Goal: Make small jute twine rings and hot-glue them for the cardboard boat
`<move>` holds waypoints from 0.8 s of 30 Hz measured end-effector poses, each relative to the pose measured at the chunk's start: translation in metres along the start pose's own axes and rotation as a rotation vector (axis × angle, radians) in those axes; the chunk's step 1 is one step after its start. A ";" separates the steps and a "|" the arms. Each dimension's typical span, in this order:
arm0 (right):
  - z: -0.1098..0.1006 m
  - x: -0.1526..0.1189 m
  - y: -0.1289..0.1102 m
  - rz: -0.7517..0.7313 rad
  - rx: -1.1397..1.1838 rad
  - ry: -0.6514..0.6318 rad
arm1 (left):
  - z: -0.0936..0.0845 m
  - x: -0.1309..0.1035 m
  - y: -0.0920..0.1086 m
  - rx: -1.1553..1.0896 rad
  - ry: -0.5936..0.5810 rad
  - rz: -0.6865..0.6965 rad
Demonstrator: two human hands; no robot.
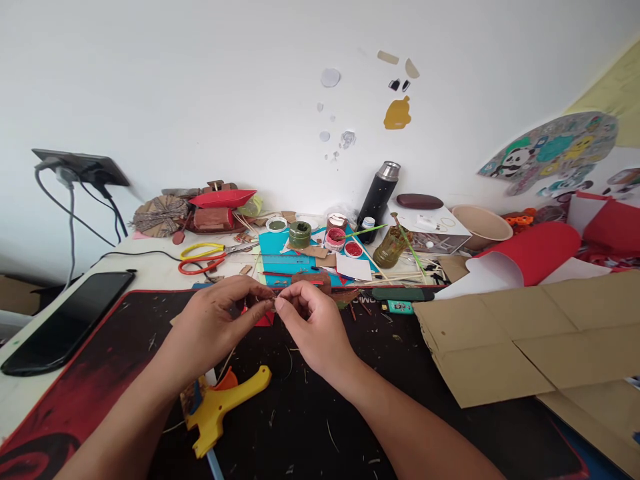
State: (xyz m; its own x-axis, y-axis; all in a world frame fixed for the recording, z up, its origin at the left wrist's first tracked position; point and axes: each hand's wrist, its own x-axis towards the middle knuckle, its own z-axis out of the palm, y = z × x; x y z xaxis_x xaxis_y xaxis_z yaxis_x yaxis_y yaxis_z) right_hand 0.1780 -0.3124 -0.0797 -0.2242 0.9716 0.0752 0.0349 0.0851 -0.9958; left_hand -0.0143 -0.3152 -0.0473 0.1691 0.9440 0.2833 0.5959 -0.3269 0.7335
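"What is held?"
"A tiny piece [275,300], too small to be identified, is pinched by the left hand [215,313] and right hand [317,323], above the dark mat [380,393]."
"And around?"
"A yellow glue gun [220,404] is seen by the left forearm [143,397]; scissors [218,249] are laid beyond."

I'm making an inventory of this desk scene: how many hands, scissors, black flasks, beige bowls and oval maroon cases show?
Left hand and right hand: 2
Scissors: 1 pair
Black flask: 1
Beige bowl: 1
Maroon case: 1
Total: 6
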 end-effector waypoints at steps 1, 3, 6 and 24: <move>0.000 0.000 0.000 -0.001 -0.004 -0.002 | 0.000 0.000 0.000 0.004 -0.004 0.007; 0.000 0.000 0.000 0.001 -0.008 -0.005 | 0.001 -0.001 -0.001 0.008 -0.007 0.021; 0.000 0.000 0.001 0.008 -0.006 -0.006 | 0.001 -0.001 -0.002 0.018 -0.007 0.038; -0.001 0.001 0.006 0.005 -0.012 -0.001 | 0.000 0.000 0.000 -0.007 -0.001 -0.032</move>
State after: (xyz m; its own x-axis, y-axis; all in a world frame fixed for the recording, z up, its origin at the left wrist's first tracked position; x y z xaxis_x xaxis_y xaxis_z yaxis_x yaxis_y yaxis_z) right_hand 0.1787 -0.3105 -0.0850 -0.2247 0.9719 0.0698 0.0481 0.0826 -0.9954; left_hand -0.0143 -0.3148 -0.0472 0.1508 0.9540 0.2590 0.5957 -0.2968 0.7464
